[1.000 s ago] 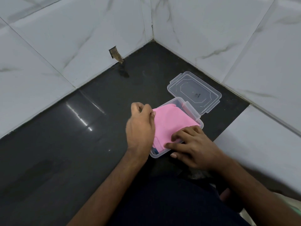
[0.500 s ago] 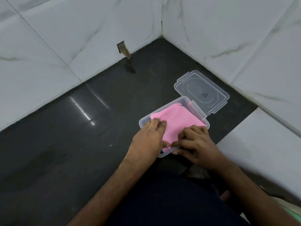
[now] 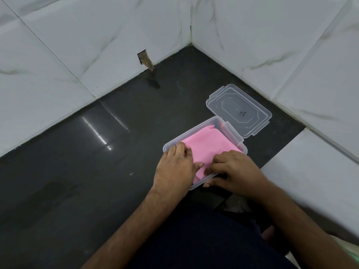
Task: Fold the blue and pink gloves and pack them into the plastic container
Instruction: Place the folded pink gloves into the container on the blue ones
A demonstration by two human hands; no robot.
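Both hands have shifted since the earlier frame: the left hand [image 3: 175, 167], formerly lifted at the far-left corner, now lies flat on the pink glove [image 3: 209, 146], and the right hand [image 3: 232, 172] has slid toward the near rim. Left fingers lie fairly straight, pressing the cloth along the left wall; right fingers are bent, their tips on the cloth at the near edge, though whether they pinch it cannot be told. The hands sit just beside each other, not touching. The folded pink glove fills the plastic container [image 3: 243, 150], which rests on the dark floor [image 3: 77, 171] at centre right of the frame; the blue glove is not visible and presumably lies beneath. The hinged lid [image 3: 239, 111] lies open above and to the right. The step in hand appears to be tucking in; it is best done by pressing edges below the rim on all sides, flattening the raised upper corner, and steadying the light box so the lid can close.
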